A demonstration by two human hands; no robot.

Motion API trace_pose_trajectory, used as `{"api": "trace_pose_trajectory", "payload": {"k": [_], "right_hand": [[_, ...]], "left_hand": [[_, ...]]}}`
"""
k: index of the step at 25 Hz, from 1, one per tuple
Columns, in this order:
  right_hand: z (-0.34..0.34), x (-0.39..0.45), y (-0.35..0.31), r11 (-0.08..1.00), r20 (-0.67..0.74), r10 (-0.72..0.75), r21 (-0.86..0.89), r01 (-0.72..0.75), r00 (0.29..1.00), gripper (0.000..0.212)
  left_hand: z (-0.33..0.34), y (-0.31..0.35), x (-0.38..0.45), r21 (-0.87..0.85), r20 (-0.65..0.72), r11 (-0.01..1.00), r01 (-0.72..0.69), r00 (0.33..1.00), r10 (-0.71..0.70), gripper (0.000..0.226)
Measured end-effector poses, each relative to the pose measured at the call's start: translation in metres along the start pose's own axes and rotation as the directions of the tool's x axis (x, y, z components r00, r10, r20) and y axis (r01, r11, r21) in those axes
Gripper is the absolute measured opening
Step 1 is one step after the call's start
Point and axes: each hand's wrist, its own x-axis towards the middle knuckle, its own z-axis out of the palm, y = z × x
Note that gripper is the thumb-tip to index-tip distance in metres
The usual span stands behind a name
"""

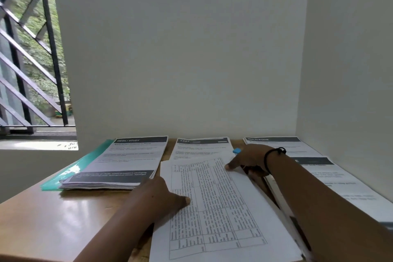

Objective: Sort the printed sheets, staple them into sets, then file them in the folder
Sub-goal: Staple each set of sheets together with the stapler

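A set of printed sheets with a table (223,208) lies in front of me on the wooden desk (53,219). My left hand (161,193) holds its left edge, thumb on top; the fingers are hidden. My right hand (248,161) grips a dark stapler with a blue tip (236,151) at the set's top right corner. A thick stack headed "DESK / STUDY" (127,159) rests on a teal folder (70,174) at the left. A "1327" sheet (202,147) lies behind the set. More printed sheets (331,181) lie under my right forearm.
A white wall rises straight behind the desk and another closes in on the right. A barred window (27,59) is at the far left. A "MULTI-ROOM" sheet (274,140) sits in the back right corner.
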Motion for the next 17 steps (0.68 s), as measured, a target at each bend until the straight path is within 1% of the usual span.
{"api": "trace_pose_trajectory", "payload": {"k": [2,5,8,10,12,14,15,17], "right_hand": [[-0.003,-0.006,0.000,0.998,0.031,-0.017,-0.067,0.019,0.999,0.058],[-0.004,-0.017,-0.004,0.992,0.077,-0.028,-0.122,0.037,0.997,0.051],[-0.004,-0.024,-0.011,0.962,0.089,-0.045,-0.266,0.068,0.995,0.068],[-0.004,-0.026,-0.013,0.966,0.111,-0.048,-0.249,0.074,0.993,0.069],[-0.007,-0.028,-0.011,0.984,0.140,-0.039,-0.168,0.062,0.989,0.062],[-0.010,-0.027,-0.006,0.992,0.155,-0.002,-0.121,0.021,0.988,0.038],[-0.011,-0.027,-0.004,0.995,0.163,0.019,-0.103,-0.002,0.986,0.035],[-0.010,-0.023,-0.003,0.995,0.153,0.031,-0.097,-0.016,0.988,0.040]], "left_hand": [[0.001,0.000,-0.002,0.019,-0.032,1.000,0.021,0.999,-0.020,0.085],[0.002,0.002,-0.006,0.059,-0.056,0.997,0.046,0.998,-0.043,0.091],[0.003,0.004,-0.010,0.099,-0.098,0.994,0.053,0.994,-0.043,0.087],[0.006,0.003,-0.015,0.148,-0.152,0.988,0.051,0.988,-0.029,0.086],[0.009,0.002,-0.018,0.177,-0.197,0.983,0.047,0.980,-0.011,0.088],[0.011,-0.002,-0.019,0.142,-0.221,0.989,0.031,0.975,0.001,0.083],[0.011,-0.002,-0.019,0.095,-0.222,0.995,0.018,0.975,0.003,0.079],[0.006,-0.002,-0.019,-0.075,-0.216,0.997,-0.011,0.976,-0.005,0.072]]}}
